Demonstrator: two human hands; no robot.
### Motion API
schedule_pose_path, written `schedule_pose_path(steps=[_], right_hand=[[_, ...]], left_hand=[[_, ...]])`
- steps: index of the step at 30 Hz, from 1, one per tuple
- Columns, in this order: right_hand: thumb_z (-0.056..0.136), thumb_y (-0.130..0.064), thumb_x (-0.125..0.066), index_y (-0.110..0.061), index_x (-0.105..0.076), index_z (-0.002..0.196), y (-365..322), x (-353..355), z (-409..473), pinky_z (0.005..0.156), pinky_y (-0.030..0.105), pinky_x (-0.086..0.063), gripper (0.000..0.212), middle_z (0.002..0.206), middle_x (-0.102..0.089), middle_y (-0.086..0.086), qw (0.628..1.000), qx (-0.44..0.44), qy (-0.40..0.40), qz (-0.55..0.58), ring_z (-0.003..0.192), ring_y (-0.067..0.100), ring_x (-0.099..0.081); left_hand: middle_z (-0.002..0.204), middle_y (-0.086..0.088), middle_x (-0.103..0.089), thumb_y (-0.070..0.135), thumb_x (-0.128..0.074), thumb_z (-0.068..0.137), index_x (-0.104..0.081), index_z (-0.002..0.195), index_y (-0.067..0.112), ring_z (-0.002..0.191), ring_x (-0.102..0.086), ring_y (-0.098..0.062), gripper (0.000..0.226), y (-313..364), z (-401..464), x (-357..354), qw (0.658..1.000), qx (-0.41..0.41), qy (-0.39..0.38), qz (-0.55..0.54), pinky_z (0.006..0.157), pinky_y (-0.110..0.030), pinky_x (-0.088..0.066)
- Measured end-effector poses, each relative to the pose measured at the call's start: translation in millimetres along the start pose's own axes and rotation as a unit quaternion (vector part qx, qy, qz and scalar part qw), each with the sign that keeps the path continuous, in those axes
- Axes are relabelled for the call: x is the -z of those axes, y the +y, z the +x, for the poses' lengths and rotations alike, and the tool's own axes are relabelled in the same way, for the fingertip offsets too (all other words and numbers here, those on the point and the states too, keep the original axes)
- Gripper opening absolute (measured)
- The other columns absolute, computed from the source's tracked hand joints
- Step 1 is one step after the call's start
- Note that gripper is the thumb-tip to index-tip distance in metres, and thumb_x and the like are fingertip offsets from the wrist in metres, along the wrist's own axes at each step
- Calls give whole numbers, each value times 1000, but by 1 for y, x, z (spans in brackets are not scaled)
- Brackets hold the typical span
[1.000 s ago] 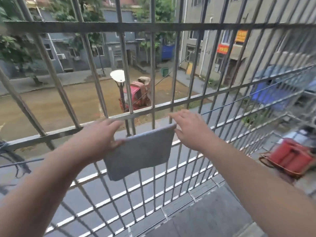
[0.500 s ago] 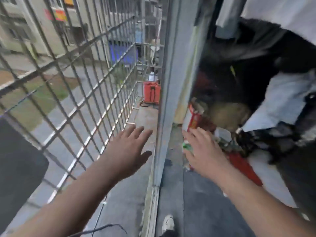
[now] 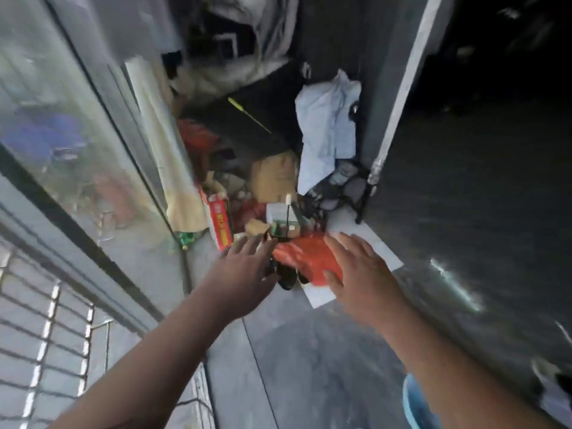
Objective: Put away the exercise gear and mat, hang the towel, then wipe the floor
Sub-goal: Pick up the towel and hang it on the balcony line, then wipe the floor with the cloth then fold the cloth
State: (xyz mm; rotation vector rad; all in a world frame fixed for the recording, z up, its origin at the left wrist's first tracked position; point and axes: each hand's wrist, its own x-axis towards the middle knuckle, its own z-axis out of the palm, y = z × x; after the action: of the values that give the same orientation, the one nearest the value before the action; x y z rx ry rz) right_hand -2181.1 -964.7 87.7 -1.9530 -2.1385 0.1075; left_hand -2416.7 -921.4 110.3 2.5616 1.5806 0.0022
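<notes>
Left hand (image 3: 244, 274) and right hand (image 3: 359, 274), centre frame: fingers spread, holding nothing. Towel out of view; floor (image 3: 309, 366) below both.

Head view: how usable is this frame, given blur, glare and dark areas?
Head view: motion blur smears the left hand, right hand and red bag; the glass pane is hazy with reflections; the upper right is nearly black; streaky glints cross the floor.
</notes>
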Motion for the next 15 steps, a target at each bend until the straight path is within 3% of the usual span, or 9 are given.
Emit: schedule_pose_path(steps=[3, 7, 11, 15], right_hand=[[95, -47, -45, -28, -23, 154, 88, 11, -5, 116, 49, -31, 66, 159, -30, 5, 998, -35, -30, -53, 146, 30, -27], [88, -43, -50, -24, -35, 149, 183, 22, -7, 109, 53, -39, 66, 153, -40, 9, 994, -84, -39, -63, 140, 34, -37], [86, -47, -36, -24, -36, 147, 259, 28, -6, 106, 51, -42, 66, 150, -43, 8, 986, -154, -40, -54, 138, 34, -40], [91, -45, -45, -28, -29, 151, 323, 29, 12, 109, 46, -37, 64, 154, -34, 2, 976, -204, -48, -67, 143, 28, -32]], left_hand=[[163, -1, -21, 56, -41, 96, -14, 155, 31, 150, -18, -26, 69, 80, 73, -14, 999, -47, 12, -9, 119, -48, -23], [164, 1, -19, 55, -44, 97, -16, 156, 31, 150, -17, -24, 70, 178, 156, -37, 993, -116, -10, -28, 118, -46, -22], [164, -2, -20, 55, -40, 97, -15, 155, 31, 151, -17, -26, 68, 243, 220, -58, 986, -162, -39, -20, 120, -48, -22], [164, -2, -19, 52, -41, 98, -15, 155, 30, 150, -17, -27, 67, 286, 279, -71, 976, -207, -67, -8, 120, -46, -18]])
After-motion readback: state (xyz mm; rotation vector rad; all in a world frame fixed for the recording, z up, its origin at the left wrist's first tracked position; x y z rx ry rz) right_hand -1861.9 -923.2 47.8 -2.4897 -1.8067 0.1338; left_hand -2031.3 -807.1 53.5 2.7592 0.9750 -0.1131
